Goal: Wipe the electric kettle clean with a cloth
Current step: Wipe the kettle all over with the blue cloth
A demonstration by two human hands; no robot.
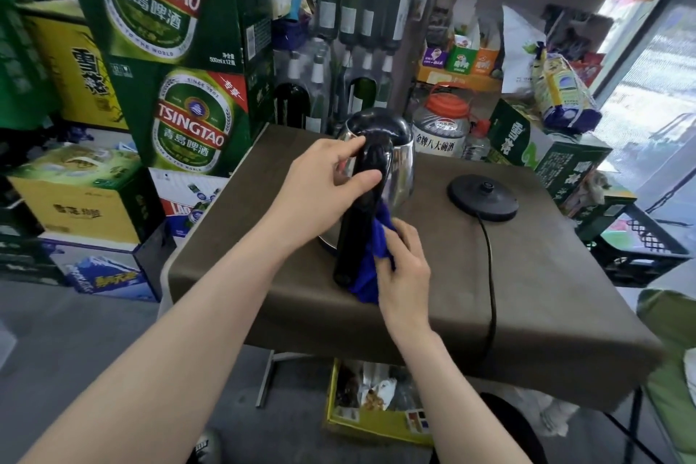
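A steel electric kettle [401, 166] with a black lid and a long black handle [354, 234] stands on the brown table [546, 275], handle toward me. My left hand [324, 192] grips the upper part of the handle, thumb and fingers around it. My right hand [405, 267] holds a blue cloth [371, 256] pressed against the right side of the handle's lower part. The cloth hangs down to the table beside the handle's end.
The kettle's black round base [483, 197] sits to the right on the table, its cord [491, 294] running over the front edge. Beer cartons [169, 60] stack on the left, bottles and a jar [442, 128] behind, shelves and crates to the right.
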